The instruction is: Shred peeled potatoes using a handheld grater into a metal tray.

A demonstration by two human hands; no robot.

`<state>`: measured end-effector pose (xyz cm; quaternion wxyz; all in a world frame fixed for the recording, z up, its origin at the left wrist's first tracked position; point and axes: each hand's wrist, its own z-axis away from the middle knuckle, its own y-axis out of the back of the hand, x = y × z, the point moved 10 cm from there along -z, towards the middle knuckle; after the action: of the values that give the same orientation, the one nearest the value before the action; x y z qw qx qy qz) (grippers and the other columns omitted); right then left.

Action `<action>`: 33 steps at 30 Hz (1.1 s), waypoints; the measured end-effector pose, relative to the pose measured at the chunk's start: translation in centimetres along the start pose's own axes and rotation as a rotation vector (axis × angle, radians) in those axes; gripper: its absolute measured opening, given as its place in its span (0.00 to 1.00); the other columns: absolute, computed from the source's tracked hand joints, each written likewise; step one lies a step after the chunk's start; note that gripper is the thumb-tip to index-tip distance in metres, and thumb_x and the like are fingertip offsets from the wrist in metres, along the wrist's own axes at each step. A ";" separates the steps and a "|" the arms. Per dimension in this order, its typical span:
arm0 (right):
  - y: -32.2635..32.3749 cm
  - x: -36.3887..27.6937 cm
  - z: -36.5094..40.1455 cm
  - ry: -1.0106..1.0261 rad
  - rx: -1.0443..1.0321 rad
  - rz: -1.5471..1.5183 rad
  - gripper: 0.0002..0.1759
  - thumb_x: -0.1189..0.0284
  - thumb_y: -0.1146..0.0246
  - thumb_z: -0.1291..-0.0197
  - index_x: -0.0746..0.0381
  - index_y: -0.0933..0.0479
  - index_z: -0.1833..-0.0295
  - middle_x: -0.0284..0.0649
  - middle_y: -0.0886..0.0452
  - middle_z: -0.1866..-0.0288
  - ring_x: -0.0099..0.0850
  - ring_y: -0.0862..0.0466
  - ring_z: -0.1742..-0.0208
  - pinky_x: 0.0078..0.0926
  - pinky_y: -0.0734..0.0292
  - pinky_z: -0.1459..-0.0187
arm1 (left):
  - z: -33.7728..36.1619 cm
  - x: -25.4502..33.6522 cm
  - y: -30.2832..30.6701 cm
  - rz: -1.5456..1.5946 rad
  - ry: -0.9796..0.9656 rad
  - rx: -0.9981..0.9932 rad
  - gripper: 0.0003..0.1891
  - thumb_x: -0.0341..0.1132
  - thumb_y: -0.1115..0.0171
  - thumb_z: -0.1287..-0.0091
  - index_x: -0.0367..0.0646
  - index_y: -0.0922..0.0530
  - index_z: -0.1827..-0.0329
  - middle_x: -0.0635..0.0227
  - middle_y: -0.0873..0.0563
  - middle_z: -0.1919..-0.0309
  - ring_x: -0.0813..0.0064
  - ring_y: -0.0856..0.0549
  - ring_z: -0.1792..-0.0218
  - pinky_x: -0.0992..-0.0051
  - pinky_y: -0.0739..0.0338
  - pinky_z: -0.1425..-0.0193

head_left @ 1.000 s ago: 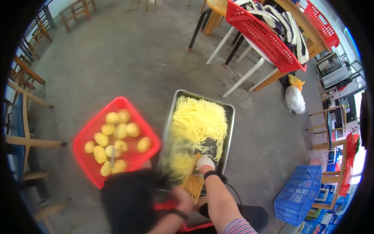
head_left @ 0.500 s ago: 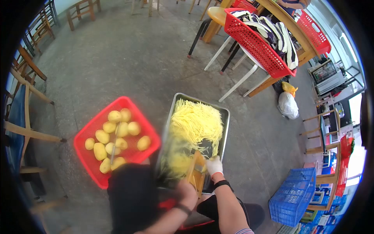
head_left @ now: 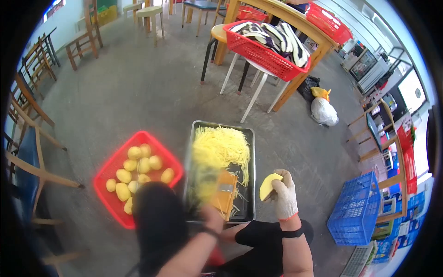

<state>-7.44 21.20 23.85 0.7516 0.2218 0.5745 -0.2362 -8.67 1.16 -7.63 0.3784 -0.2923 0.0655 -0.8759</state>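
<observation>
My right hand (head_left: 285,196), in a white glove, grips a cut potato (head_left: 267,187) with its flat pale face showing, held off to the right of the metal tray (head_left: 252,173). At the tray's near end, my left hand (head_left: 212,219), bare and slightly blurred, is closed on a wooden grater (head_left: 223,201) with a metal blade plate, which rests tilted over the tray. Yellow potato shreds (head_left: 226,145) are heaped at the tray's far end, and a blurred patch of them lies left of the grater. A red basket (head_left: 100,182) holding several peeled potatoes (head_left: 123,175) stands to the left.
A red basket of striped eggplants (head_left: 270,62) sits on a white-legged stool by a wooden table (head_left: 295,18). Plastic bags (head_left: 324,112) lie on the floor beside it. Blue crates (head_left: 354,210) stand at right, and wooden chairs (head_left: 32,171) line the left.
My right hand has lifted away from the grater to the right, bringing the cut potato into sight. The grater stays in my left hand. The whole view has shifted, with the head turning.
</observation>
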 end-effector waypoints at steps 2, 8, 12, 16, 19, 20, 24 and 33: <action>-0.3 -0.2 0.7 0.039 0.041 -0.189 0.20 0.74 0.50 0.43 0.67 0.35 0.45 0.43 0.21 0.64 0.28 0.18 0.73 0.20 0.24 0.79 | 2.8 2.0 -0.3 -0.049 0.041 -0.104 0.18 0.42 0.54 0.34 0.36 0.23 0.56 0.66 0.19 0.68 0.66 0.21 0.71 0.69 0.25 0.67; -1.4 -1.4 1.1 0.046 -0.067 -0.217 0.21 0.73 0.48 0.42 0.67 0.35 0.43 0.42 0.22 0.67 0.26 0.20 0.79 0.20 0.24 0.80 | 9.2 4.2 3.5 0.091 0.343 -0.395 0.18 0.43 0.47 0.38 0.37 0.22 0.55 0.62 0.17 0.65 0.62 0.17 0.68 0.67 0.23 0.62; -1.3 -2.7 1.1 0.098 -0.071 -0.288 0.21 0.73 0.47 0.42 0.66 0.36 0.43 0.42 0.23 0.69 0.25 0.21 0.81 0.19 0.25 0.80 | 6.8 3.7 7.6 -0.156 0.310 -0.367 0.19 0.43 0.49 0.38 0.37 0.22 0.53 0.61 0.17 0.63 0.61 0.17 0.65 0.66 0.23 0.60; -0.7 -2.6 1.0 0.074 -0.066 -0.270 0.21 0.73 0.47 0.42 0.66 0.36 0.43 0.41 0.23 0.70 0.25 0.21 0.81 0.18 0.25 0.80 | 3.1 2.6 10.1 -0.414 0.243 -0.344 0.21 0.44 0.51 0.39 0.38 0.22 0.51 0.60 0.16 0.61 0.60 0.17 0.63 0.65 0.22 0.57; 0.6 -2.7 1.2 0.085 -0.027 -0.267 0.20 0.73 0.48 0.42 0.66 0.35 0.43 0.41 0.22 0.69 0.24 0.21 0.81 0.18 0.25 0.80 | -0.1 1.7 11.4 -0.628 0.173 -0.337 0.23 0.44 0.53 0.40 0.38 0.22 0.50 0.59 0.16 0.59 0.59 0.17 0.61 0.64 0.22 0.55; 0.8 -2.9 1.2 0.089 -0.024 -0.275 0.20 0.73 0.48 0.42 0.66 0.35 0.43 0.41 0.22 0.69 0.24 0.21 0.81 0.18 0.25 0.80 | -1.2 1.5 11.7 -0.702 0.136 -0.342 0.23 0.45 0.53 0.40 0.38 0.22 0.50 0.59 0.16 0.59 0.58 0.17 0.60 0.64 0.22 0.54; 2.0 -2.6 1.2 0.079 0.007 -0.320 0.19 0.74 0.48 0.42 0.66 0.35 0.44 0.41 0.22 0.67 0.25 0.20 0.79 0.18 0.24 0.79 | -6.8 0.3 10.7 -1.020 -0.113 -0.388 0.25 0.45 0.56 0.41 0.38 0.22 0.48 0.58 0.16 0.56 0.57 0.17 0.58 0.63 0.22 0.51; 3.6 -3.2 1.4 0.100 0.083 -0.280 0.18 0.76 0.50 0.43 0.64 0.35 0.45 0.41 0.21 0.66 0.25 0.20 0.75 0.19 0.24 0.77 | -4.7 -2.8 -8.6 -0.574 -0.052 -0.446 0.18 0.41 0.44 0.40 0.37 0.21 0.52 0.56 0.16 0.60 0.58 0.15 0.60 0.62 0.19 0.57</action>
<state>-4.88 23.54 27.54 0.6720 0.1822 0.6263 -0.3508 -15.19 8.71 -9.92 0.0455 -0.3963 0.1606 -0.9028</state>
